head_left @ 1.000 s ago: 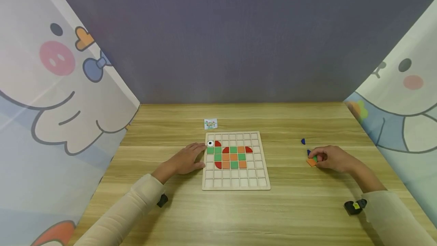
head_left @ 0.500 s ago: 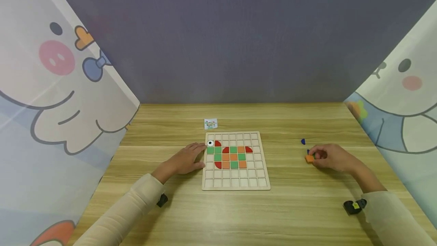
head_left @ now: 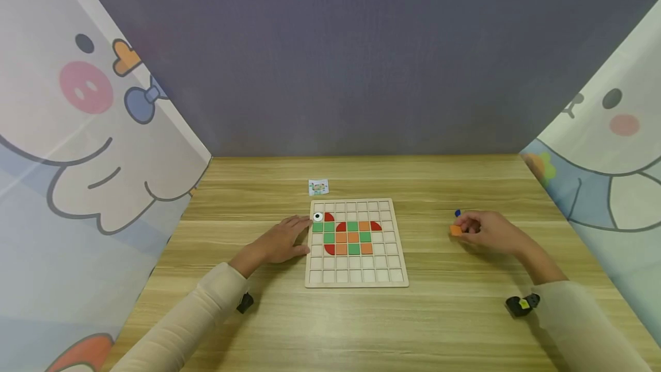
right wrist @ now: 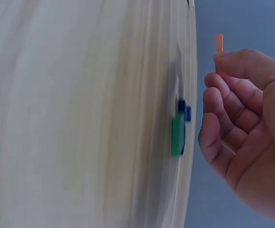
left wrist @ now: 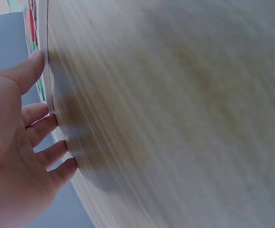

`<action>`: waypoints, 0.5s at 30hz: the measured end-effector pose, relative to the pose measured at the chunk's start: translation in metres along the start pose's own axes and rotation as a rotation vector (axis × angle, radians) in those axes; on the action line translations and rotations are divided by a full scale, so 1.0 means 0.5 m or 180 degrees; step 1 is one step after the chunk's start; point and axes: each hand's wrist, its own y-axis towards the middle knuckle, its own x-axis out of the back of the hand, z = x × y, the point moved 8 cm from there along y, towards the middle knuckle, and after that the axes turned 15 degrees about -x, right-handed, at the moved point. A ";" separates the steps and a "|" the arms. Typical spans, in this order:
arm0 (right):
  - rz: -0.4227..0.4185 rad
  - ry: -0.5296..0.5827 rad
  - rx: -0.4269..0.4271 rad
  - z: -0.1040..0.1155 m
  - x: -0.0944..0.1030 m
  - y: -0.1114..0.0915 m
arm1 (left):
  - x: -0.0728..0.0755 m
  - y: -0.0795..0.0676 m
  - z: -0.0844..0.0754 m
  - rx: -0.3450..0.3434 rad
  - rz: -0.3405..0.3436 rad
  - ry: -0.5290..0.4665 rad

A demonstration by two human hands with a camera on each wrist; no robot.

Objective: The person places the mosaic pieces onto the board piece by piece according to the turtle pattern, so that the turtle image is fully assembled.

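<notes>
My right hand (head_left: 488,229) pinches an orange square tile (head_left: 455,230) between thumb and fingers, lifted above the table; the right wrist view shows the tile (right wrist: 219,45) edge-on. Below that hand a green tile (right wrist: 177,136) and dark blue pieces (right wrist: 188,113) lie on the table. The left hand (head_left: 280,240) rests at the left edge of a wooden grid board (head_left: 356,278), its thumb and fingertips touching the rim, fingers loosely extended. Green, orange and red tiles fill several cells, with a white round eye piece (head_left: 318,217) at the upper left.
A small printed picture card (head_left: 318,187) lies behind the board. One blue piece (head_left: 457,213) shows just beyond the right hand. A dark grey panel (head_left: 361,62) stands along the table's back edge, with cartoon-printed sheets on both sides.
My right hand has picked the orange tile up off the table and moved it slightly left and away from me. The left hand and the board stay in place.
</notes>
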 end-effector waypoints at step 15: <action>0.0163 0.0092 0.0046 0.054 -0.049 0.053 | 0.001 0.002 -0.001 -0.0031 -0.0025 0.0012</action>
